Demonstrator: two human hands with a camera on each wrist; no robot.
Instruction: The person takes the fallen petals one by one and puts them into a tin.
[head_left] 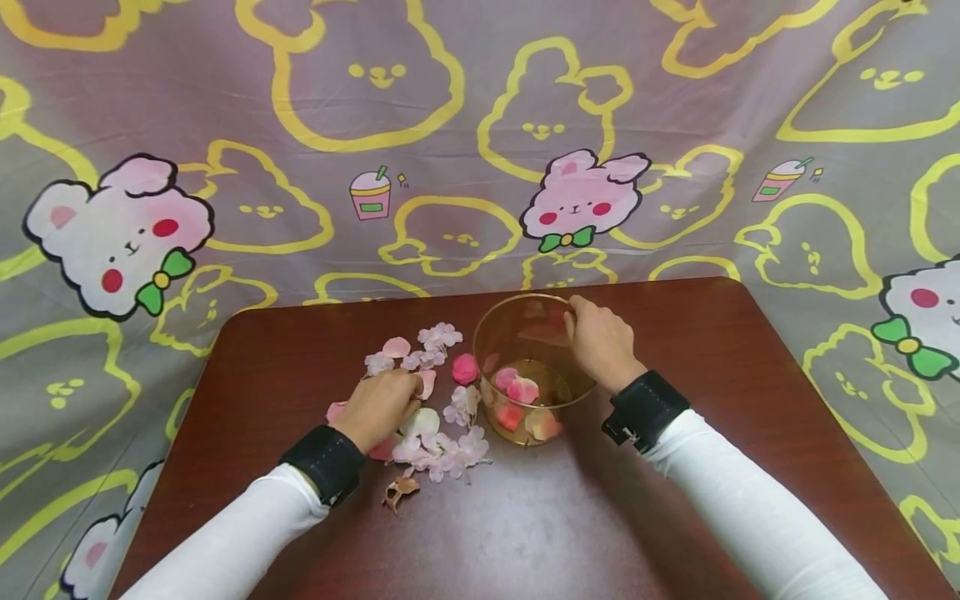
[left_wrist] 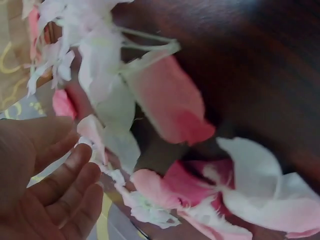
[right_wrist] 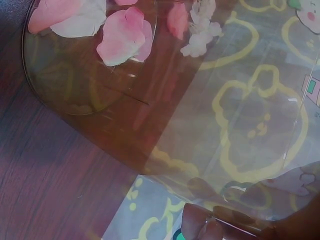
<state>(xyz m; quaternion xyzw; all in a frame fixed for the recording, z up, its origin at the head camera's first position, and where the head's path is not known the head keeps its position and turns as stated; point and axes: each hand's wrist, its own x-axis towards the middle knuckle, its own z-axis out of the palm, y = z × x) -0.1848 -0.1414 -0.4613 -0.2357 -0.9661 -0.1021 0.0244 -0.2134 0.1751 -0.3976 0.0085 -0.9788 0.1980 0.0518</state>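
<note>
A clear amber-tinted glass bowl (head_left: 487, 337) stands mid-table with several pink and pale petals (head_left: 521, 390) at its bottom. My right hand (head_left: 573, 312) grips the bowl's far right rim; in the right wrist view its fingertips (right_wrist: 200, 225) show through the glass wall (right_wrist: 225, 125), above the petals (right_wrist: 122, 37). Left of the bowl lies a loose heap of pink petals and white fabric blossoms (head_left: 442, 442). My left hand (head_left: 401, 392) rests on that heap with fingers curled. In the left wrist view thumb and fingers (left_wrist: 75, 160) pinch a pale pink petal (left_wrist: 90, 130).
The dark red-brown table (head_left: 712, 350) has rounded far corners. A cartoon-print cloth (head_left: 450, 125) hangs behind and around it. A dried brown petal (head_left: 400, 490) lies near my left wrist. More blossoms (head_left: 438, 336) sit at the heap's far end.
</note>
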